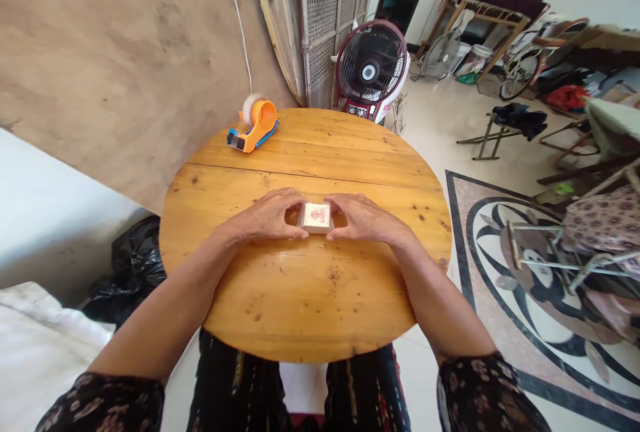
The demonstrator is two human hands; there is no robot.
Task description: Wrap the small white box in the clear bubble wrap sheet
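A small pale box with a red printed figure on top lies on the round wooden table, in front of my body. My left hand holds its left end, thumb at the near corner and fingers at the far one. At the right end, my right hand grips the box in the same way, thumb near and fingers far. Both forearms rest over the table's near part.
An orange and blue tape dispenser with a roll of tape stands at the table's far left edge. Beyond the table is a dark red electric fan. Black plastic bags lie at the left, and a folding stool stands at the right.
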